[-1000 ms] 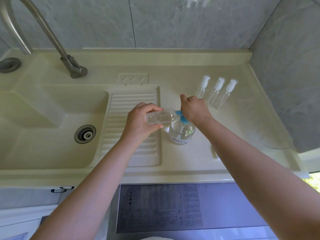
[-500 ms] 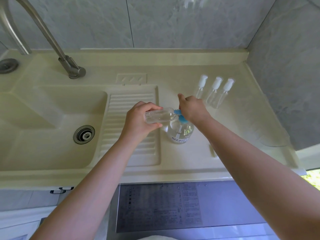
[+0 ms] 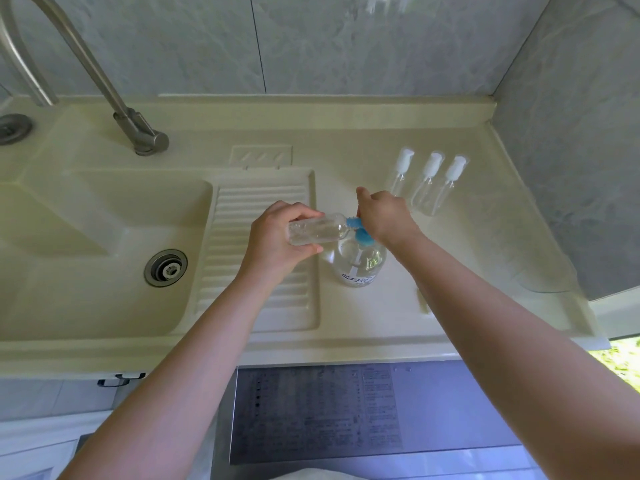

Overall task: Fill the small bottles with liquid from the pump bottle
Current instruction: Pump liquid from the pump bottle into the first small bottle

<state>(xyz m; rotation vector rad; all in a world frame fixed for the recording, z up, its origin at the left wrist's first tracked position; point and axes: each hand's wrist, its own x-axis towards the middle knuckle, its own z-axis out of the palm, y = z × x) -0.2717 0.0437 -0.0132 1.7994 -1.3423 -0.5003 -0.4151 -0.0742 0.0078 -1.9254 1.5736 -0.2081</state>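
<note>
Left hand gripping small clear plastic bottle sideways, fingers curled round it, mouth meeting blue pump nozzle at 3 o'clock for filling. Right hand pressing down on clear round pump bottle; fingers' state impossible to tell. Three capped clear bottles waiting at 1 o'clock.

One view only, head-mounted, looking forward and steeply down from above the person's chest. It faces the grey marbled tile wall, with the cream moulded desk spread across mid-frame at arm's length. Both forearms enter from the lower edge (wide-angle lens, edges visibly bowed). The desk's near front edge lies just below centre.
</note>
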